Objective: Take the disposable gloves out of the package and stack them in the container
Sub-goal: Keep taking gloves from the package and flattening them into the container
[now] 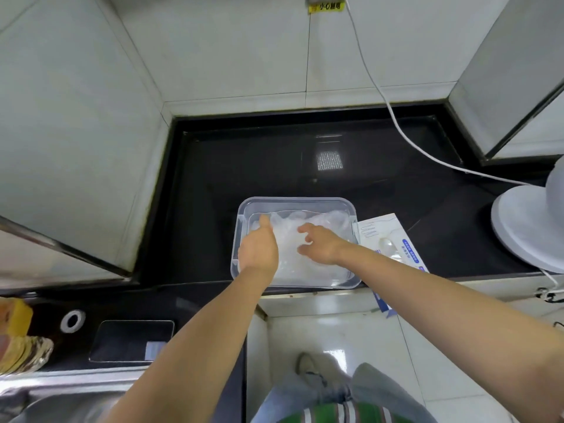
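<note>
A clear plastic container sits at the front edge of the black counter. Inside it lies a pile of thin translucent disposable gloves. My left hand reaches into the container's left side, fingers stretched forward over the gloves. My right hand is above the middle of the pile, fingers spread and slightly bent, fingertips on or just over the gloves. Whether either hand pinches any film is unclear. The white and blue glove package lies flat just right of the container, partly under my right forearm.
A white round appliance base stands at the right, with a white cable running back up the tiled wall. A steel sink and a yellow sponge are at the lower left. Tiled walls close the counter's left and back.
</note>
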{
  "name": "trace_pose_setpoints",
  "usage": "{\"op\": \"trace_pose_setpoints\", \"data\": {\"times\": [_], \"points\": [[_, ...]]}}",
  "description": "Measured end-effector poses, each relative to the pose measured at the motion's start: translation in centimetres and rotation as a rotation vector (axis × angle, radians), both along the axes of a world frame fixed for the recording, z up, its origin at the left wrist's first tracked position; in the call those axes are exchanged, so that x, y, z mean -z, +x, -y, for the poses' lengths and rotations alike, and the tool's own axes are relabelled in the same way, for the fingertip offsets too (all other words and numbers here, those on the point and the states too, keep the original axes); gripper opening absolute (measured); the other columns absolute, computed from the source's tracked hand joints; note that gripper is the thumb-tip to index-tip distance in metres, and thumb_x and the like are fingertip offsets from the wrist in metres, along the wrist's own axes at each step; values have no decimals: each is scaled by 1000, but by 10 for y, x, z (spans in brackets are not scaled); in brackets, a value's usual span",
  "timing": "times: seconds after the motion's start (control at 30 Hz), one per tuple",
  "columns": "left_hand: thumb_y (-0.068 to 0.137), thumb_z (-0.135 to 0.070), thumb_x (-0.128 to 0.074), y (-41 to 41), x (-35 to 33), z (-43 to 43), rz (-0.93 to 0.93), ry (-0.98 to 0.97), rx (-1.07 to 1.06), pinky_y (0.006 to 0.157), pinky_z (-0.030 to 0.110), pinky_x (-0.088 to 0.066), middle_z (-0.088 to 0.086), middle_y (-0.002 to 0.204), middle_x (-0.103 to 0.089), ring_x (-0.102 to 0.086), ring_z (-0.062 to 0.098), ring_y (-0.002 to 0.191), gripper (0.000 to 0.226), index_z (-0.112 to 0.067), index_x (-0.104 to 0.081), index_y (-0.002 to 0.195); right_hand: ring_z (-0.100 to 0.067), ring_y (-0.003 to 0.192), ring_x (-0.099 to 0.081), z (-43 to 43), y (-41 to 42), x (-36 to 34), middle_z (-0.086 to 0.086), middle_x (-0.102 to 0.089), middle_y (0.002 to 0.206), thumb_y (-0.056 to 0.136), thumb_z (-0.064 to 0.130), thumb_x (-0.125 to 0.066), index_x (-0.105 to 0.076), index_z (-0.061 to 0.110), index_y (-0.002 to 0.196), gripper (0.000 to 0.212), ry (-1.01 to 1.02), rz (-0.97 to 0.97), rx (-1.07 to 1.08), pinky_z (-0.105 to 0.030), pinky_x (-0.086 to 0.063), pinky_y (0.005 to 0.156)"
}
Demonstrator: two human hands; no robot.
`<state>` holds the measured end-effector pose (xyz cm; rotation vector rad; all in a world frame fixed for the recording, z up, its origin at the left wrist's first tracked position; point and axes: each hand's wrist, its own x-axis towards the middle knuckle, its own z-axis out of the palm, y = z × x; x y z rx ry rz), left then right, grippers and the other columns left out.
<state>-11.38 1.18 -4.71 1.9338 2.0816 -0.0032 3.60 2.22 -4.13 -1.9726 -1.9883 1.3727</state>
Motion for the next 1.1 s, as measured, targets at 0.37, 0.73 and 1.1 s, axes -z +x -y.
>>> {"op": "trace_pose_setpoints", "data": {"times": [0.37, 0.73, 1.1], "points": [[97, -16, -51, 23, 2, -3, 295, 146, 118, 80, 30, -50, 7, 116, -56, -59, 24, 97, 23, -13, -52, 120, -29, 136, -42, 7, -4, 25, -9, -35, 153, 98, 17, -54, -21, 24, 154, 65, -168, -81, 46, -39, -40, 110], [99, -27, -50, 6, 30, -17, 396, -633, -120, 84, 32, -54, 14, 157, -5, -48, 31, 120, 73, -34, -2, 155, -33, 133, -41, 5, 8, 37, -6, -1, 161, 99, 35, -52, -2, 27, 157, 77, -246, -28, 319, -41, -48, 103], [100, -18, -44, 15, -5, -24, 283, 127, -24, 45, 19, -35, 3, 76, -60, -53, 14, 61, 20, -14, -61, 110, -7, 67, -61, -2, 26, -16, 3, -67, 88, 99, 11, -48, -69, 18, 105, 23, 334, -311, 285, -16, -48, 52]]}}
